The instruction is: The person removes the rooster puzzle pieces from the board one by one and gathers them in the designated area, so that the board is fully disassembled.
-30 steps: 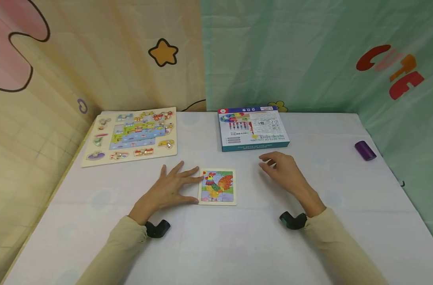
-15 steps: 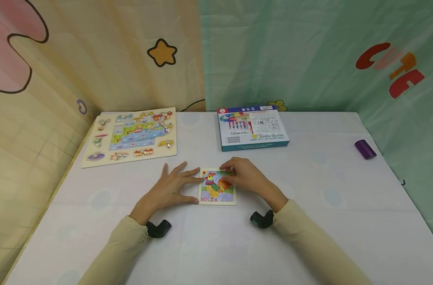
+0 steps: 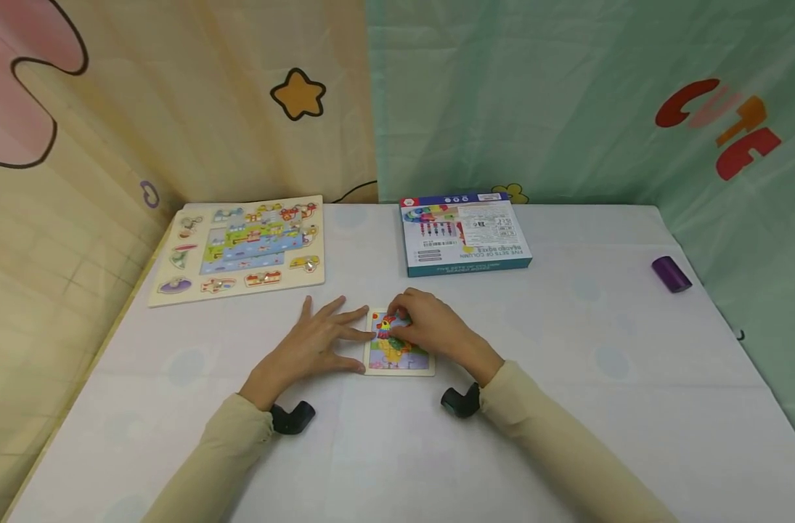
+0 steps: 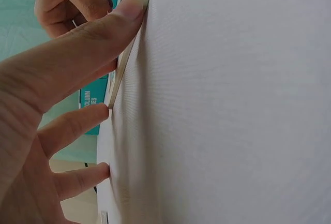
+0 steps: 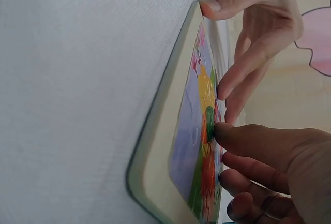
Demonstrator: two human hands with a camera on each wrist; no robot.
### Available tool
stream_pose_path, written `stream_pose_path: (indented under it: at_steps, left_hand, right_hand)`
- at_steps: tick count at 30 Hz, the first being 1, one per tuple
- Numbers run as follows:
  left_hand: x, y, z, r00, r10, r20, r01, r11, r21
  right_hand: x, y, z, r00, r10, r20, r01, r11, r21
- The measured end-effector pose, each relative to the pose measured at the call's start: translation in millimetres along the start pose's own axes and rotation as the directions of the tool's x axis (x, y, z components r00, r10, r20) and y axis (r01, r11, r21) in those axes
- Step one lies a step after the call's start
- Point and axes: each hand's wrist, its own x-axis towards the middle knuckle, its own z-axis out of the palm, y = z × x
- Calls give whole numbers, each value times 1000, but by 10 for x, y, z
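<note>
Beneath curved right hand (image 3: 438, 327), grip unclear, rooster puzzle (image 3: 400, 359), left hand (image 3: 311, 341) splayed against edge

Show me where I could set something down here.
Bare tablecloth lies between the right hand and purple tube, and nearer, between left sleeve and right sleeve. The rooster puzzle is crowded: left hand at its edge, right hand over it.

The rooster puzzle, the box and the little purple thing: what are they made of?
Rooster puzzle: maybe wood; its thick frame is pale and matte.
Box: probably smooth printed cardboard, with flat sides and sharp edges.
Purple thing: perhaps smooth plastic, with a faint sheen, but too small to be sure.
</note>
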Motion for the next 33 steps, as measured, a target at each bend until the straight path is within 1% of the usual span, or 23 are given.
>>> stream_pose_path:
  at_steps: [4,8,12,18,22,27,33]
  left_hand:
    - [10,6,-20,1000,4,12,-4,1000,-17]
    - [17,11,-45,999,2,33,-1,1000,-31]
    - [20,17,-73,999,1,35,0,999,-42]
    - [23,20,-77,999,-4,38,6,999,-47]
    - [19,23,-82,999,8,37,-7,999,-39]
    - [14,26,-74,998,20,63,-17,999,-45]
    - [30,37,-72,997,12,78,-8,999,-50]
  right_hand:
    - [26,-18,-12,1000,15,9,-15,1000,1]
    - [59,-47,-33,998,50,32,-50,999,-11]
    - [103,-79,-57,996,76,51,-75,997,-24]
    - [144,-118,-74,991,100,87,-101,995,3]
    - [157,-151,-76,986,117,118,-121,992,22]
    - [163,-156,-74,979,134,151,-144,988,52]
    - [164,-113,-69,980,125,152,-138,988,75]
